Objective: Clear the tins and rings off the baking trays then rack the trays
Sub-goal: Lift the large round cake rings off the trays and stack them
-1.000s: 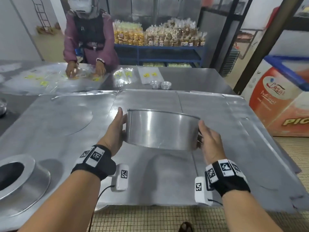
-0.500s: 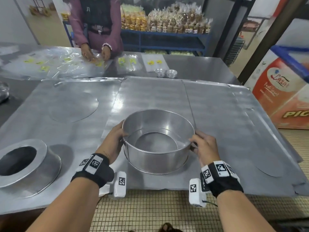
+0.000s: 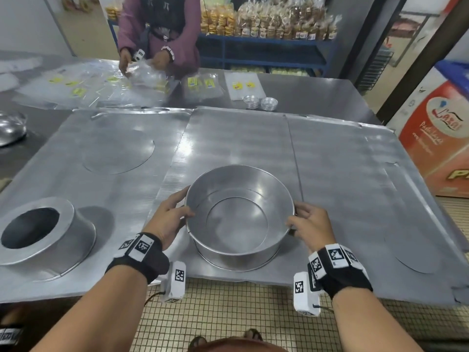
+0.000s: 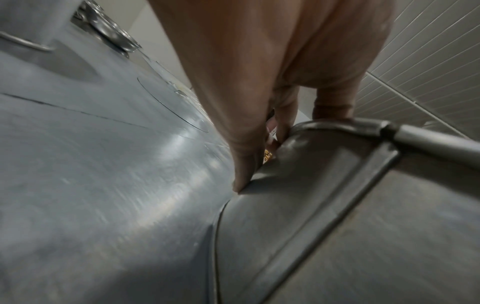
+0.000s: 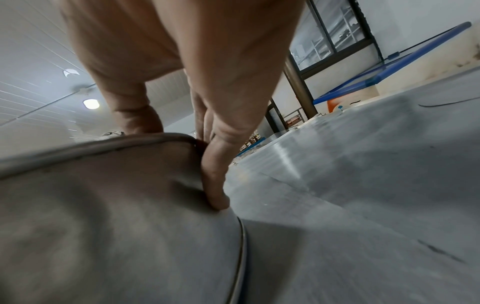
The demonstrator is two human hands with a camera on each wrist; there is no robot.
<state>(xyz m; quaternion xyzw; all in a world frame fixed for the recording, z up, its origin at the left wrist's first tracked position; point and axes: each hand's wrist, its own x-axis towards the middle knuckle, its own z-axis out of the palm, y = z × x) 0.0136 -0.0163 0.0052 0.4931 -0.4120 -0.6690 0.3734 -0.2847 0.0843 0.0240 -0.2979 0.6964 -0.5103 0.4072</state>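
A round metal tin [image 3: 236, 252] stands open side up at the near edge of the middle baking tray [image 3: 238, 138]. My left hand [image 3: 172, 214] grips its left rim, thumb over the edge and fingers down the outer wall. On the opposite rim my right hand [image 3: 309, 224] holds it the same way. The left wrist view shows my left hand [image 4: 259, 123] pressed on the tin [image 4: 337, 205] wall beside its seam. In the right wrist view my right hand [image 5: 213, 144] pinches the tin [image 5: 116, 205] rim. A thin disc edge shows under the tin. Whether the tin touches the tray I cannot tell.
A second tin [image 3: 45, 232] sits upside down on the left tray [image 3: 114, 148]. The right tray [image 3: 355, 174] is bare. Two small moulds [image 3: 261, 102] lie behind the trays. A person [image 3: 160, 34] handles plastic bags at the far table side. A chest freezer [image 3: 436, 138] stands right.
The tin came down from a raised, tilted hold to the near edge of the middle tray, open side up. Both hands kept their grip on it.
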